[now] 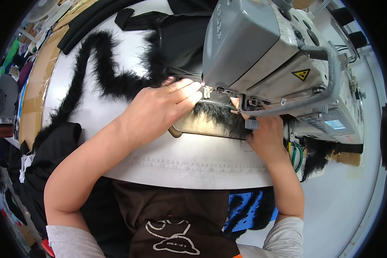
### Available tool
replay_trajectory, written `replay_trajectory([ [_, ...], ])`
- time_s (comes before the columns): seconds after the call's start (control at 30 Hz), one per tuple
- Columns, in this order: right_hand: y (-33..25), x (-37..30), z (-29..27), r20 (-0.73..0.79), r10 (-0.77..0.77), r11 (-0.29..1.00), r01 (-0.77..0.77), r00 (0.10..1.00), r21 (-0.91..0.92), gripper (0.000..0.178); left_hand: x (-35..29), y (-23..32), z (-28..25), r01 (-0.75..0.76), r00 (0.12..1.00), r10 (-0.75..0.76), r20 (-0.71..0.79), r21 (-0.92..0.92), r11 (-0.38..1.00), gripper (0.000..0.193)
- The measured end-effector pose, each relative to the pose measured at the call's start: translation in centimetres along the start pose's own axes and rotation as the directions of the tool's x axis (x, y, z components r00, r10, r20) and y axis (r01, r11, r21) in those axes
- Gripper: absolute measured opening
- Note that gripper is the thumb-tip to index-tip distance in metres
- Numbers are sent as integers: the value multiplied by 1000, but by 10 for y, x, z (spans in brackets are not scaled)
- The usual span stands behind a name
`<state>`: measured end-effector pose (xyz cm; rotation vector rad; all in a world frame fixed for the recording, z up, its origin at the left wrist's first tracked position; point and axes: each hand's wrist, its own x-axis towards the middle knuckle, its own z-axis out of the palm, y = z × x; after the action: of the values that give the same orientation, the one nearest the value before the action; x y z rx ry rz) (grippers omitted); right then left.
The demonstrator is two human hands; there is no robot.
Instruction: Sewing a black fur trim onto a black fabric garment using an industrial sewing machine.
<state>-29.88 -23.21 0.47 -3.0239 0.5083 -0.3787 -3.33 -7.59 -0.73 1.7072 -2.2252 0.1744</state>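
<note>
A grey and white sewing machine (245, 47) stands over the table, its presser foot (208, 92) down by black fabric (180, 41). Fluffy black feather trim (103, 64) snakes across the tabletop on the left. More trim runs under the machine head, between my hands. My left hand (170, 103) lies on the fabric left of the presser foot, fingers stretched out and a ring on one; its thumb is hidden. Right of the foot, my right hand (266, 133) is closed at the trim's edge, its fingers partly behind the machine's guard bar (288, 109).
The white table (193, 165) has a printed ruler along its near edge. Green-handled scissors (296, 155) lie beside my right wrist. Dark cloth (56, 150) hangs off the left side. A blue-and-black piece (247, 210) rests below the table edge, near my brown apron (172, 206).
</note>
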Motion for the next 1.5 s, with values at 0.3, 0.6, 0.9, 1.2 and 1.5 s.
replay_trajectory([
  [0.3,-10,18,-4,158,-172,984,178,972,-25,67,-2,-3,2,-45,998,45,-51,-9,999,33],
  [0.6,-5,19,-17,167,-211,974,193,963,117,70,-10,8,-3,-59,997,61,-47,36,998,35],
  [0.9,7,18,-21,120,-240,970,243,963,-15,41,-11,9,-9,-119,993,115,34,127,985,35],
  [1.2,14,8,-23,134,-238,961,253,962,-114,51,-7,26,-9,-160,986,143,82,272,949,34],
  [1.5,14,3,-12,-17,-146,989,146,989,17,63,3,20,-11,-37,998,31,52,119,992,22],
])
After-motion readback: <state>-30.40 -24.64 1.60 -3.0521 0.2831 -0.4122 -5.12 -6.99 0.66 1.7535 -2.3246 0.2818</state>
